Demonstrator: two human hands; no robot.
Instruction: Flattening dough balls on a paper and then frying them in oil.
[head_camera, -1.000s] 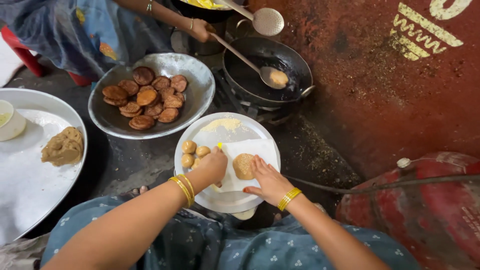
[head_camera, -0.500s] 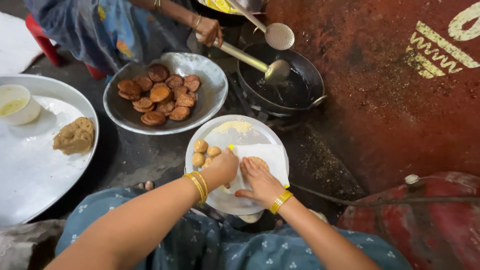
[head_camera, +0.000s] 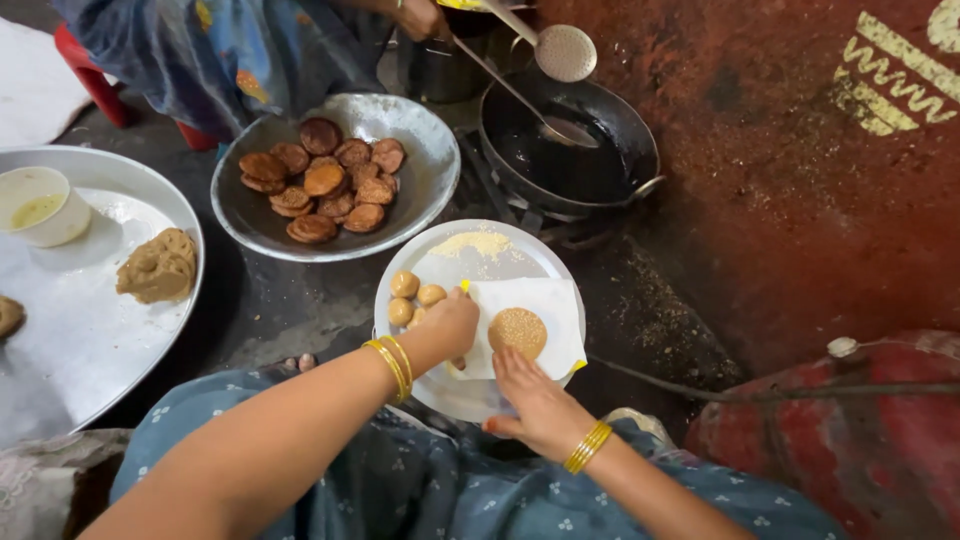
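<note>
Golden sesame-coated dough disc lies flat on white paper; left hand pinches the sheet, right hand, open, rests at six o'clock, and peeling comes next, gently.

I see a dark, stained floor carrying everything. White plate at centre, metal bowl of fried discs at 11 o'clock, black frying pan on its burner at 1, big steel tray at 9, red cylinder at 4
</note>
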